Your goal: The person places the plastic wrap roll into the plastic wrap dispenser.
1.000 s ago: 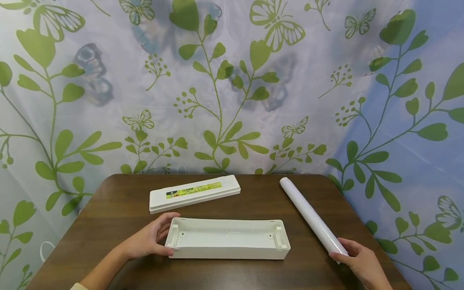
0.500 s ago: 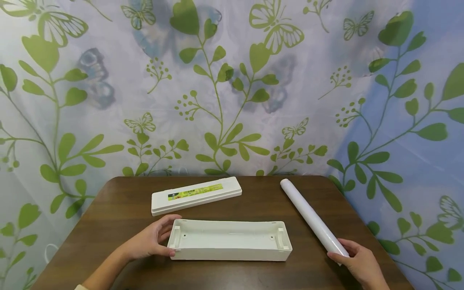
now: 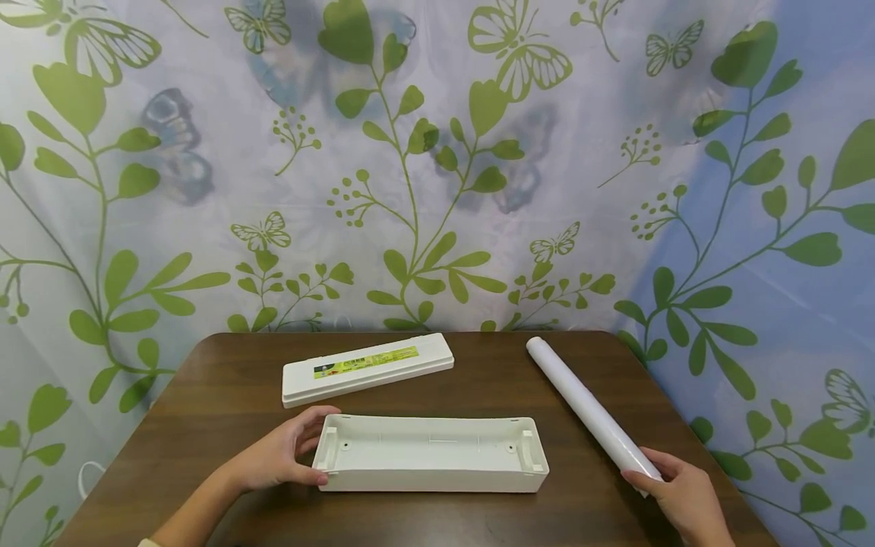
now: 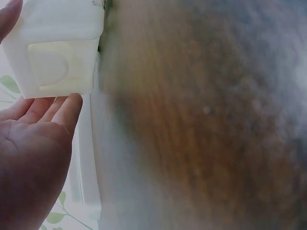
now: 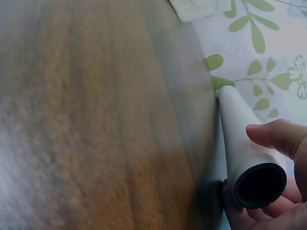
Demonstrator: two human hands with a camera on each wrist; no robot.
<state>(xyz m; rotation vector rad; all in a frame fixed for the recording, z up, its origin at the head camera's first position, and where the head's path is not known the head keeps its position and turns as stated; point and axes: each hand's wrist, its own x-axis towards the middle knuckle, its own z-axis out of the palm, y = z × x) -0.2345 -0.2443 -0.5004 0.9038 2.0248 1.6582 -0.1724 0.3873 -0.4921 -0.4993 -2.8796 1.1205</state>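
A long white plastic box (image 3: 431, 480), open at the top, lies across the table with a small holder inside each end. My left hand (image 3: 276, 454) grips its left end, thumb on the front wall and fingers at the back wall. In the left wrist view, the fingertips touch the edge of the box's end wall (image 4: 60, 64). To the right, a glossy white roll of plastic wrap (image 3: 581, 403) lies slanted. My right hand (image 3: 687, 494) holds its near end between thumb and fingers. The roll's hollow dark core (image 5: 261, 186) shows in the right wrist view.
Behind the box lies a white lid (image 3: 369, 372) with a yellow-green label. The brown wooden table (image 3: 492, 380) has its back edge against a curtain (image 3: 437, 190) printed with leaves and butterflies. A thin white loop (image 3: 85, 479) shows beyond the left edge.
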